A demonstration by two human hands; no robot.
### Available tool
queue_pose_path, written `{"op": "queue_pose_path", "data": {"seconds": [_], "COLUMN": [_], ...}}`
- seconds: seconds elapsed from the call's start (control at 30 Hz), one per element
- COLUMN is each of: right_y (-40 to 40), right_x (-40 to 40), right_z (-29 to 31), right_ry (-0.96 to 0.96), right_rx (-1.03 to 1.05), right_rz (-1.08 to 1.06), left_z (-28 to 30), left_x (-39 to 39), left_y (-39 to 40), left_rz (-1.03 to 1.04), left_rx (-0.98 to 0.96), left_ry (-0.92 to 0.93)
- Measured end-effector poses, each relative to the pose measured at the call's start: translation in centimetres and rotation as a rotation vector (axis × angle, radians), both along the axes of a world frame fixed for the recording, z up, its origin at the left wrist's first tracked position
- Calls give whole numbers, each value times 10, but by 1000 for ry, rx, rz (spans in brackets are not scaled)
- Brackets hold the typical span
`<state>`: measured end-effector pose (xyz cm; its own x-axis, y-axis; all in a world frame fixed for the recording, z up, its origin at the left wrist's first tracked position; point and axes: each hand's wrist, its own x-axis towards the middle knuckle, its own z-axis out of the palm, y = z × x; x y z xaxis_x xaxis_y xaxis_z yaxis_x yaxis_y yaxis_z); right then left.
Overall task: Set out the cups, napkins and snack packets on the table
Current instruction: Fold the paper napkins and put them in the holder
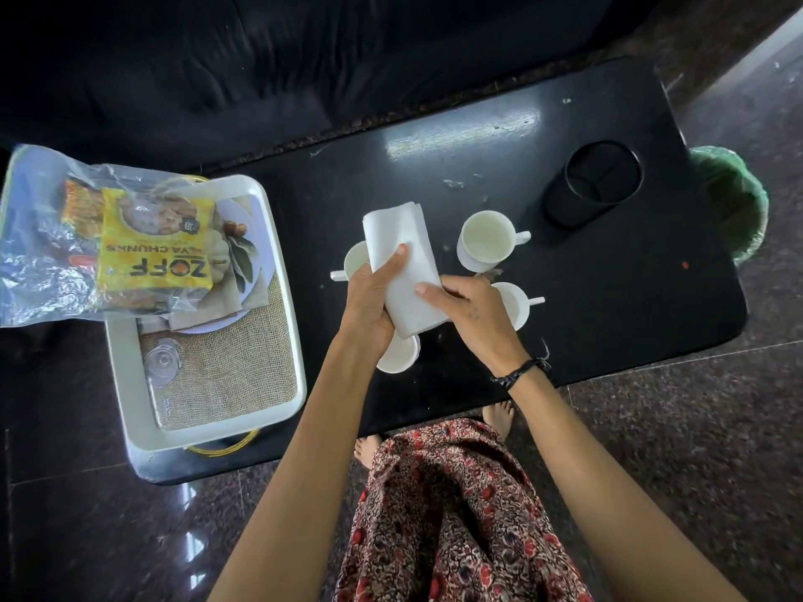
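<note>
A stack of folded white paper napkins (402, 271) is held above the glossy black surface (608, 297), the left hand (369, 302) grasping it from beneath while the right hand (471, 312) pinches its edge, probably to peel one off. Four white handled cups (484, 241) stand below. Yellow snack packets in a clear plastic bag (87, 236) wait on the white tray (278, 271).

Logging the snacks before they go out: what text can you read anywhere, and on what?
"ZOFF": yellow packet inside the clear plastic bag, upside down in this view.
"...YA CHUNKS": same packet, first letters hidden.
Small round badge on that packet: too small to read.
Orange packet behind it: print not legible.
</note>
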<state>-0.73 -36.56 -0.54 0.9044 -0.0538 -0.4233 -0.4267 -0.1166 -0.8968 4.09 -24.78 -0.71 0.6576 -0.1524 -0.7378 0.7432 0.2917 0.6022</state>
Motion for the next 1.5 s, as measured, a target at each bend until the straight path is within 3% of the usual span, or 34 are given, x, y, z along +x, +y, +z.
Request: {"op": "queue_pose_path", "data": {"seconds": [0.23,0.43,0.53,0.73,0.93,1.07,1.27,1.5], "right_y": [-15,-40,-55,-96,-145,-170,-201,-231], "right_x": [2,7,8,18,37,45,55,71], "right_z": [1,4,7,21,31,27,21,19], "right_ry": [29,-18,-73,-86,-210,-275,-149,-227], "right_rx": [26,62,47,3,-74,-208,-160,-312], "right_rz": [-61,-238,-167,85,17,123,169,42], "left_z": [2,5,8,19,30,31,27,27], "left_x": [4,5,7,17,30,40,54,65], "left_y": [-11,-26,-36,-64,-103,-127,-156,-182], "left_rz": [-66,-137,-208,-395,-598,-648,-890,-981], "left_rx": [50,76,114,226,352,400,493,588], "left_ry": [-46,-241,-370,-424,-601,-664,-760,-907]}}
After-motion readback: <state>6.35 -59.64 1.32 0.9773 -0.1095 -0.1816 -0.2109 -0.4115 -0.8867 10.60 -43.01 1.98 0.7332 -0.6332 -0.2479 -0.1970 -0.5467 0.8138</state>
